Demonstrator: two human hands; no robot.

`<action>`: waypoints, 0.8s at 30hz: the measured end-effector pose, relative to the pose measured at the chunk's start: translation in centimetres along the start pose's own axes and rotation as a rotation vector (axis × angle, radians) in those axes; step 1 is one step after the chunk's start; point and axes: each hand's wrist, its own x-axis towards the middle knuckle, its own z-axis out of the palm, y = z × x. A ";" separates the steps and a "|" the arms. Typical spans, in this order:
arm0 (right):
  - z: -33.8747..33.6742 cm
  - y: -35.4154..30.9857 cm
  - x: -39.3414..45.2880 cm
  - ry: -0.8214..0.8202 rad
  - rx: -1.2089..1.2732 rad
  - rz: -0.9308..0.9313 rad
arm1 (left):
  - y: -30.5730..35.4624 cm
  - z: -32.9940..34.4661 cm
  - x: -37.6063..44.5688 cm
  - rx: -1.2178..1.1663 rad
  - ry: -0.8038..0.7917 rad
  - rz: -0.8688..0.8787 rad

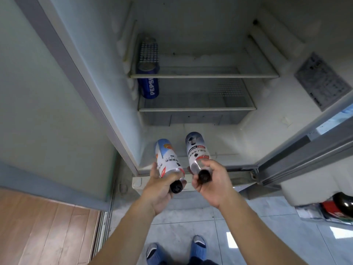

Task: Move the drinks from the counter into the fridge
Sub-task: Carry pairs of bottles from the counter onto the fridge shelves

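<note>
The head view looks down into an open fridge (191,131). The left hand (159,190) has its fingers curled round the neck end of a bottle (168,159) with a blue, white and orange label. The black cap points back at the person, and the bottle's far end points into the fridge. Just to the right of it, the right hand (212,185) holds a second bottle (196,150) with a grey and white label in the same way, fingers wrapped round the neck, black cap toward the person. The two bottles lie side by side, close but not touching, both tilted over the low front edge of the fridge.

Far past the left hand, deep in the fridge on the left, a blue Pepsi can (148,81) stands on the lower shelf (196,109). Another shelf (204,75) sits above it.

Below the hands are a tiled floor (267,226) and two blue slippers (198,247). The fridge door (305,150) hangs open to the right of the right hand.
</note>
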 end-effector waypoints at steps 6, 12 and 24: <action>-1.3 3.1 1.0 0.201 -0.232 -0.016 | -1.5 -0.3 -0.5 -0.005 0.018 -0.089; -1.0 2.2 0.5 0.246 -0.241 -0.113 | -1.2 -0.2 -0.5 -0.005 -0.011 -0.065; 4.0 -7.2 2.1 0.169 -0.362 -0.505 | 5.2 4.6 2.7 0.264 -0.048 0.336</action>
